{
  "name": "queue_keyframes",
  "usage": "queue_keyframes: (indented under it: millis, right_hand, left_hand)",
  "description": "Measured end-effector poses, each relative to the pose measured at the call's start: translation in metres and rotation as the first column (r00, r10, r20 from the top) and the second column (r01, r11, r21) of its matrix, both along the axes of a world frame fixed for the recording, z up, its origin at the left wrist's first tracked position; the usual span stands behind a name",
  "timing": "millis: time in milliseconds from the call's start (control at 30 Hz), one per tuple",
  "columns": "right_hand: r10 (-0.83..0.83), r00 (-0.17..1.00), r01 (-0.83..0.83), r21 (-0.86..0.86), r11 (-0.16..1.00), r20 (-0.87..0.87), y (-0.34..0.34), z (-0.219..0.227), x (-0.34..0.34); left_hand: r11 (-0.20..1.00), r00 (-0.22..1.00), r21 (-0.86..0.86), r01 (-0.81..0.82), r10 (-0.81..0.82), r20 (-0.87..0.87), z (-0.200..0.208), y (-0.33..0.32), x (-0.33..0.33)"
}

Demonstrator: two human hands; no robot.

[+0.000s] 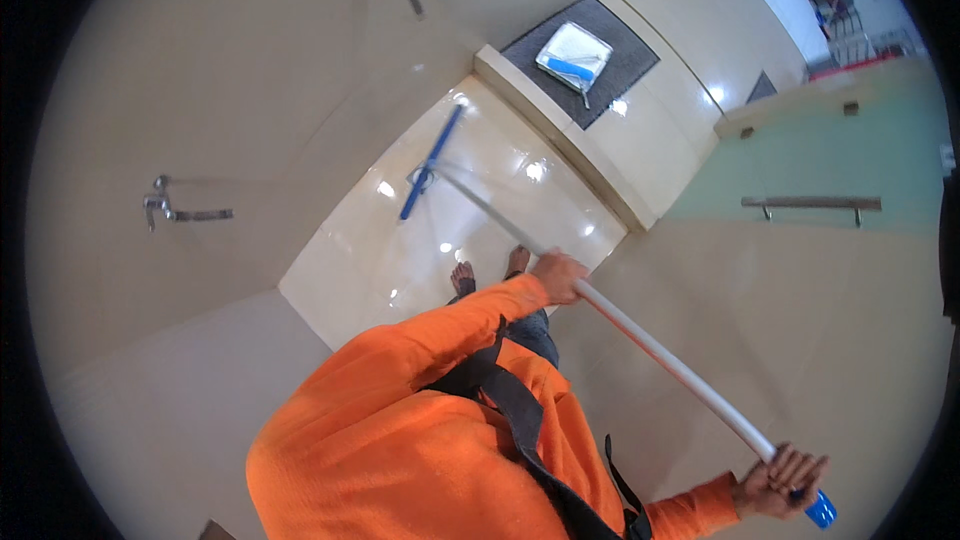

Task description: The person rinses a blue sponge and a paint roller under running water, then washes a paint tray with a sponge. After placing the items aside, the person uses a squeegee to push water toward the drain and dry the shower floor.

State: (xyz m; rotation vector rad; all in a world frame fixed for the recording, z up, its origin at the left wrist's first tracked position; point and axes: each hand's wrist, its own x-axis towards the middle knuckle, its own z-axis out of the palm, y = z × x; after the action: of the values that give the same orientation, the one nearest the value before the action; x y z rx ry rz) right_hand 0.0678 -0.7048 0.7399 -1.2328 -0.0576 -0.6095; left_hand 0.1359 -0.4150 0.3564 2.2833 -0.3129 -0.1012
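A floor squeegee with a blue blade (433, 162) and a long white pole (680, 372) slants across the view. Its blade lies on the shiny, wet-looking cream floor (490, 195) ahead of my bare feet. My left hand (558, 277) is closed round the middle of the pole. Farther down to the right, my right hand (785, 482) grips the pole near its blue end cap (821, 510). The fingers of both hands are wrapped round it.
A raised cream curb (565, 140) borders the floor. Beyond it, a white square item (575, 55) with a blue part sits on a grey mat (628, 65). Wall taps (160, 208) stick out on the left. A glass door (840, 155) with a metal handle (812, 204) stands right.
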Motion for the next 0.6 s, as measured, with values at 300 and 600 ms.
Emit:
queue_keyframes:
  millis: [300, 600]
  right_hand:
    - [0.061, 0.998, -0.056, -0.181, 0.982, 0.021, -0.045, 0.071, 0.061]
    - [0.154, 0.988, -0.155, -0.084, 0.984, -0.02, -0.076, -0.001, 0.172]
  left_hand:
    - [0.953, 0.971, -0.296, 0.065, -0.129, -0.201, -0.013, -0.15, 0.026]
    - [0.995, 0.968, -0.09, -0.052, 0.029, -0.25, -0.049, -0.135, 0.085]
